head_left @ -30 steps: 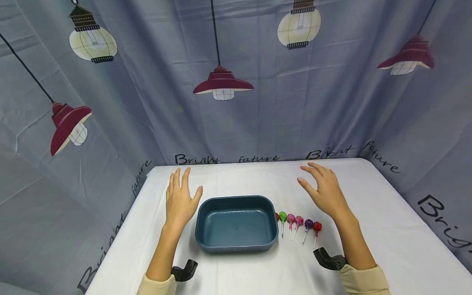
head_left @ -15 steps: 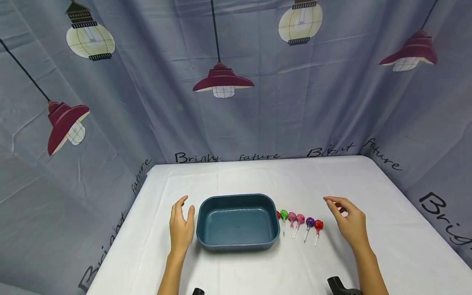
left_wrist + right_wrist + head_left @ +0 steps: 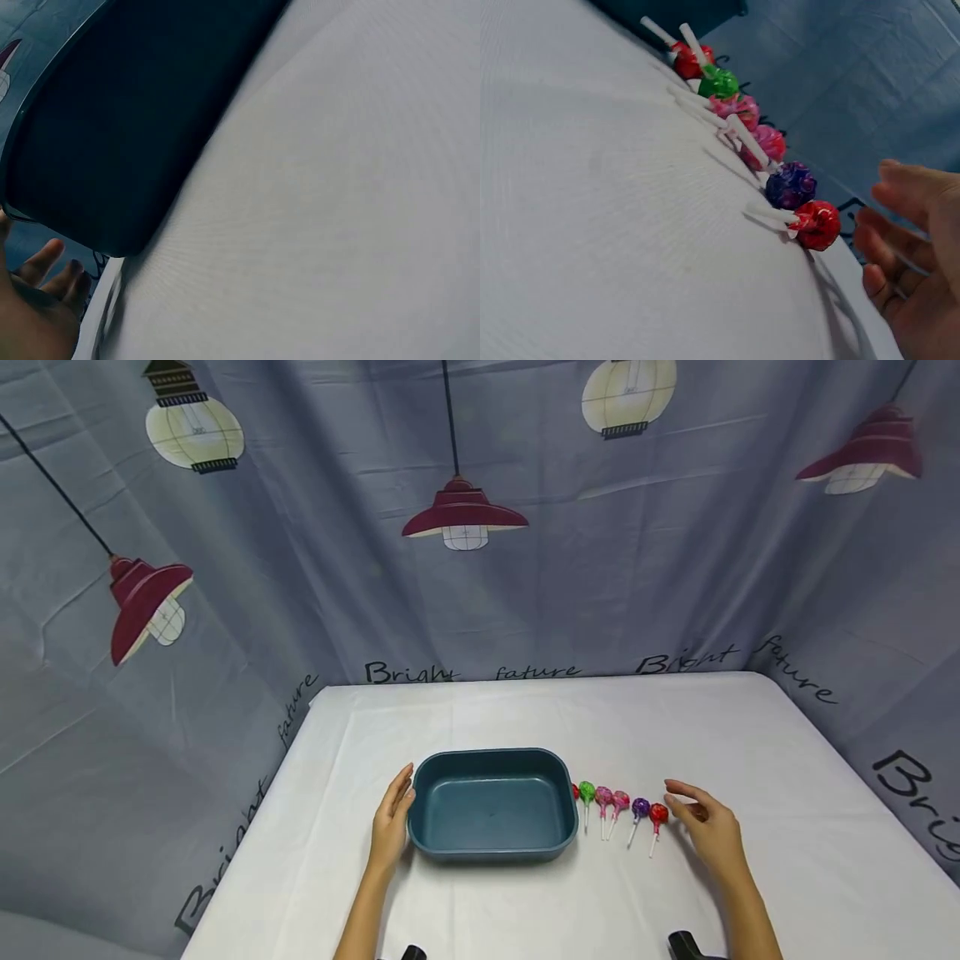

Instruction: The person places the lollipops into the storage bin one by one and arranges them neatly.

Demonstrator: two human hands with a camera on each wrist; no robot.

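Observation:
A dark teal rectangular bin (image 3: pixel 493 852) stands on the white-covered table. My left hand (image 3: pixel 391 827) is at its left side, fingers fairly straight and fingertips right at the rim. To the right of the bin lies a row of lollipops with white sticks: a red one partly hidden by the bin, a green lollipop (image 3: pixel 587 791), two pink ones, a purple lollipop (image 3: pixel 640 808) and a red lollipop (image 3: pixel 658 813) at the right end. Just right of that end lollipop is my right hand (image 3: pixel 711 835), fingers loosely bent and holding nothing; the right wrist view shows a gap between them.
The white tablecloth (image 3: pixel 525 918) covers the whole table. Behind it hangs a grey-blue curtain (image 3: pixel 337 568) printed with lamps and lettering. Black wrist devices (image 3: pixel 686 946) show at the lower edge.
Both hands have come down and nearer to the table. The left hand has moved right to the bin's side; the right hand first drew back, then moved left toward the end red lollipop.

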